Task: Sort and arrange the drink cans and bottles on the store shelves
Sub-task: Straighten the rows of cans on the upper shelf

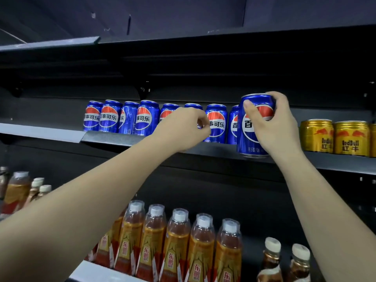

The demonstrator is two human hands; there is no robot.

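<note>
Dark metal store shelving fills the view. On the upper shelf (203,148) a row of blue cola cans (126,117) stands upright, labels unevenly turned. My right hand (278,127) grips one blue can (249,127) at the shelf's front edge, beside the gold cans (333,137). My left hand (183,129) is curled in front of the row; whether it pinches a can, I cannot tell. Judgement: grouping is largely done; seating this can and squaring labels remain. Bottles (177,245) below stand ranked.
</note>
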